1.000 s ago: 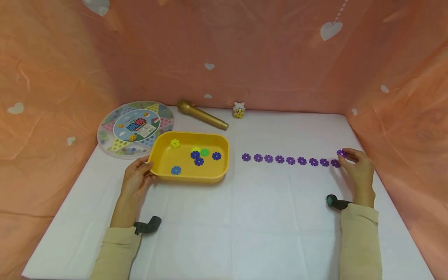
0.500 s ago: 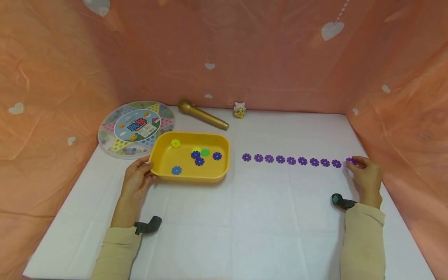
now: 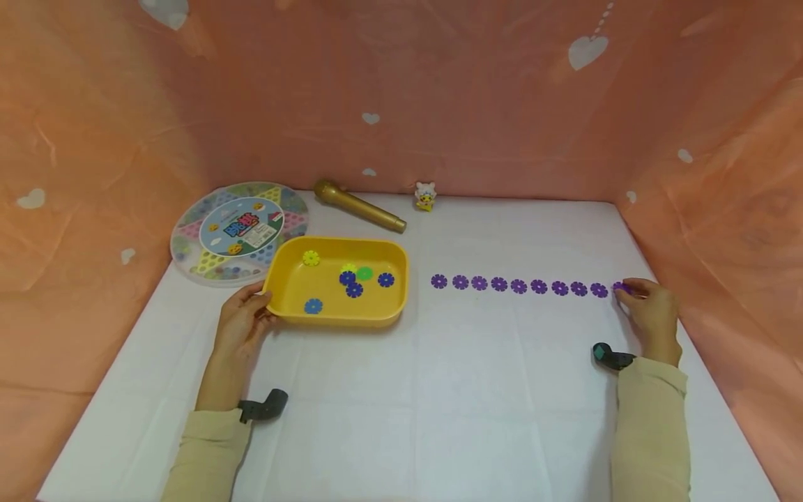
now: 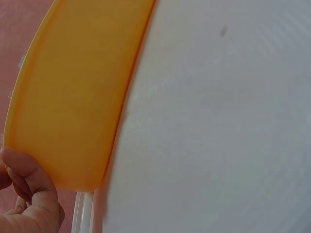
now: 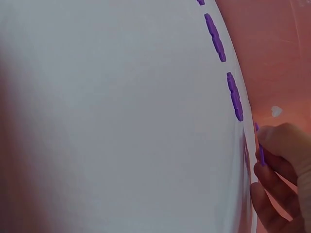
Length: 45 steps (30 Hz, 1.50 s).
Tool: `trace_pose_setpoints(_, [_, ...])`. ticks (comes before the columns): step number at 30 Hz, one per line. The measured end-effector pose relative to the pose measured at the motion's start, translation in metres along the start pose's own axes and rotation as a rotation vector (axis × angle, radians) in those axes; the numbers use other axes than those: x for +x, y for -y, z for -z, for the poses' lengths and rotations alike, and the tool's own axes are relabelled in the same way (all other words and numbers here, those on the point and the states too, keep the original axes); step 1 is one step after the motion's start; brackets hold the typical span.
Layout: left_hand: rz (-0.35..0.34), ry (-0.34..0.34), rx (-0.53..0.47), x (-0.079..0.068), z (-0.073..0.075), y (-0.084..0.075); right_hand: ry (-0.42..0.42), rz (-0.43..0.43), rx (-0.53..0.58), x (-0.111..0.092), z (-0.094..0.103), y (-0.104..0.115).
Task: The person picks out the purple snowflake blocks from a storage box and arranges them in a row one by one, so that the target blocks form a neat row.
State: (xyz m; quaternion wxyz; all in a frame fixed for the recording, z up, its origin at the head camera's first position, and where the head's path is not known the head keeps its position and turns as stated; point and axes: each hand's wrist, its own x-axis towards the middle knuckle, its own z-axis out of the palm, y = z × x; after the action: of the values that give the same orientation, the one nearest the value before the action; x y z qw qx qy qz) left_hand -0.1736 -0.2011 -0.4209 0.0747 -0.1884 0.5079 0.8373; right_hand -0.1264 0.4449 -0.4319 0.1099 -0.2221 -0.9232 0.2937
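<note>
My right hand (image 3: 652, 310) pinches a purple snowflake disc (image 5: 261, 154) between thumb and fingers, at the right end of a row of several purple snowflake discs (image 3: 538, 286) laid on the white cloth. In the right wrist view the pinched disc stands edge-on, a small gap from the last disc in the row (image 5: 235, 97). My left hand (image 3: 241, 317) grips the near-left corner of a yellow plastic tray (image 3: 339, 321), thumb over its rim. Inside lie several loose discs: yellow, a green one (image 3: 364, 273), dark blue and a lighter blue one (image 3: 314, 306).
A round Chinese checkers set (image 3: 241, 230) lies behind the tray at left, its edge close to the tray. A gold toy microphone (image 3: 360, 206) and a small figurine (image 3: 425, 196) sit along the back. Orange cloth walls (image 3: 721, 230) enclose the back and sides.
My right hand has moved right and down with the purple disc, from over the last disc in the row to beyond it, then slightly back left. My left hand stays on the tray.
</note>
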Motion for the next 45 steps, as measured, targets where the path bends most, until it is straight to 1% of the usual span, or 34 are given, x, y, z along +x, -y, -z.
trace_pose_setpoints(3, [-0.001, -0.004, 0.008, 0.0006, 0.0001, 0.0005, 0.027, -0.023, 0.009, 0.0003, 0.0, 0.0007])
trace_pose_setpoints(7, [0.001, -0.003, 0.004, 0.001, 0.0001, 0.0007, 0.073, -0.082, 0.046, 0.0, 0.0005, -0.0001])
trace_pose_setpoints(11, [-0.001, 0.007, 0.001, 0.001, 0.0004, 0.0006, 0.104, -0.127, 0.054, -0.0007, 0.0005, -0.0014])
trace_pose_setpoints(17, [-0.002, 0.012, 0.007, -0.0003, 0.0007, 0.0, 0.085, -0.101, 0.032, -0.0003, -0.0011, -0.0025])
trace_pose_setpoints(23, [-0.005, 0.003, 0.012, 0.0001, 0.0006, 0.0007, 0.079, -0.094, 0.032, -0.0008, -0.0021, -0.0027])
trace_pose_setpoints(31, [-0.019, 0.014, 0.013, 0.0004, 0.0006, 0.0014, 0.072, -0.082, 0.022, -0.0003, -0.0032, -0.005])
trace_pose_setpoints(36, [-0.019, 0.017, 0.009, 0.0, 0.0009, 0.0016, 0.062, -0.053, 0.013, 0.0, -0.0031, -0.006])
trace_pose_setpoints(43, [-0.023, 0.025, 0.008, -0.0004, 0.0015, 0.0017, 0.103, -0.084, 0.03, 0.0, -0.001, -0.0068])
trace_pose_setpoints(45, [-0.025, 0.027, 0.009, -0.0003, 0.0013, 0.0015, 0.097, -0.074, 0.033, -0.0008, 0.0, -0.0054])
